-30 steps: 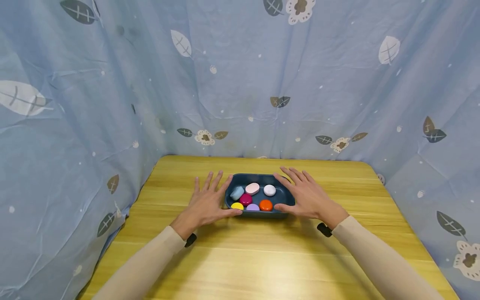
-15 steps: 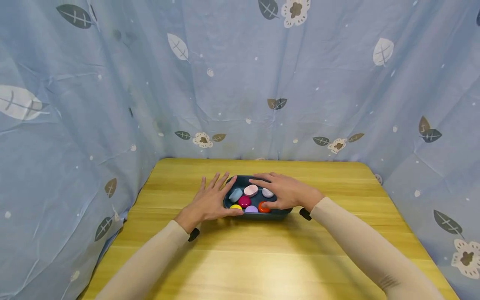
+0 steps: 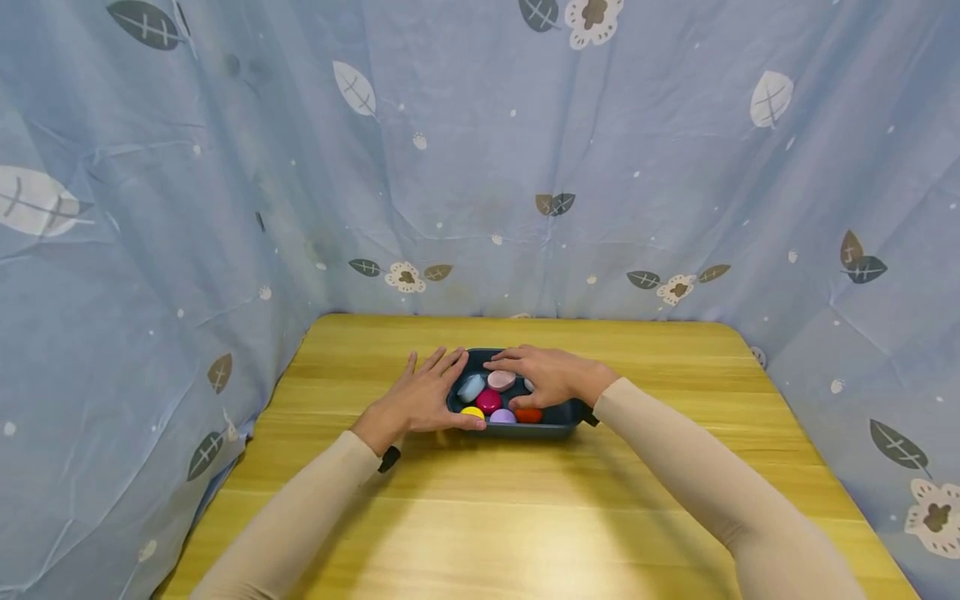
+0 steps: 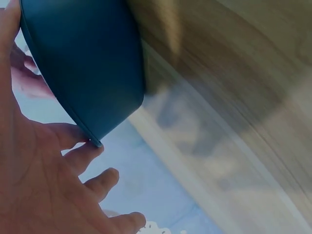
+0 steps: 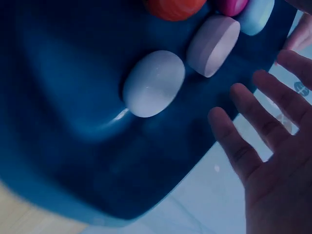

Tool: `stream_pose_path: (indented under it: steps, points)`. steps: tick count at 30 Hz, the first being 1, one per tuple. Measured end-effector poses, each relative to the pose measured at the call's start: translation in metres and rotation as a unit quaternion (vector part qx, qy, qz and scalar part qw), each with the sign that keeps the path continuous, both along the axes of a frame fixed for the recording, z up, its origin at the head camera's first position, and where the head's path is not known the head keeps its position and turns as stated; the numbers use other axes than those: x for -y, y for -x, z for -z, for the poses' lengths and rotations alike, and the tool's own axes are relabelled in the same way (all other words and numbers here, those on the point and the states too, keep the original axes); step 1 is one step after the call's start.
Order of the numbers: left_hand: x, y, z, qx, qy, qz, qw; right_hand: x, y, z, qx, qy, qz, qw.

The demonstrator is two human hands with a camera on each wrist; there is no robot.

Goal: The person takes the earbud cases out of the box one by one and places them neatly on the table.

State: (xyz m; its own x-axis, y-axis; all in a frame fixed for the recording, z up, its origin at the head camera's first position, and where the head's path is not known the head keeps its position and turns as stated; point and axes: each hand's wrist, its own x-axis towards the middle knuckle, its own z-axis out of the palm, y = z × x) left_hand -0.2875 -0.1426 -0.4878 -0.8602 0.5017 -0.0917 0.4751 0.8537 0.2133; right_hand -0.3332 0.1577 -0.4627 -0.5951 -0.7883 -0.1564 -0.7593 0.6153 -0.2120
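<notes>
A dark blue oblong tray [image 3: 551, 431] holds several glossy rounded pieces. Among them are a yellow [image 3: 472, 412], a magenta [image 3: 489, 402], a lilac [image 3: 503, 416], a light blue [image 3: 472, 387] and an orange-red piece [image 3: 528, 415]. My left hand [image 3: 420, 404] spans the tray's left end, thumb along the near rim; in the left wrist view its fingertips touch the rim's corner. Over the tray's right half reaches my right hand [image 3: 551, 375] with extended fingers, holding nothing. The right wrist view shows an egg-shaped white piece [image 5: 155, 84] and a pale pink one [image 5: 214, 46] near those fingers.
The tray stands toward the back of a yellow wood-grain table [image 3: 510, 517]. A blue curtain [image 3: 480, 150] printed with leaves and flowers hangs behind the table and along both sides.
My right hand has moved left from the tray's right end to over the pieces, now partly covering the white one. The left hand stays at the left end, its fingers closer together.
</notes>
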Motion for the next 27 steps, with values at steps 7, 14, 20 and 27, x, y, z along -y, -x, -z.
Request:
stream_pose_path:
  steps: [7,14,20,27]
  points:
    - [0.000,-0.001,-0.004,-0.001,0.000,0.000,1.0000,0.013,0.010,0.000,0.016,-0.012,0.005,0.9998]
    - [-0.002,-0.002,-0.006,0.007,-0.007,-0.003,0.9999,0.021,0.019,0.004,0.031,-0.014,-0.010,0.9994]
    - [-0.002,-0.001,-0.006,0.008,-0.010,-0.003,0.9999,0.024,0.022,0.002,0.031,-0.021,-0.014,0.9992]
    - [-0.001,-0.001,-0.005,0.006,-0.001,-0.002,1.0000,0.028,0.021,0.004,-0.006,-0.042,-0.007,0.9991]
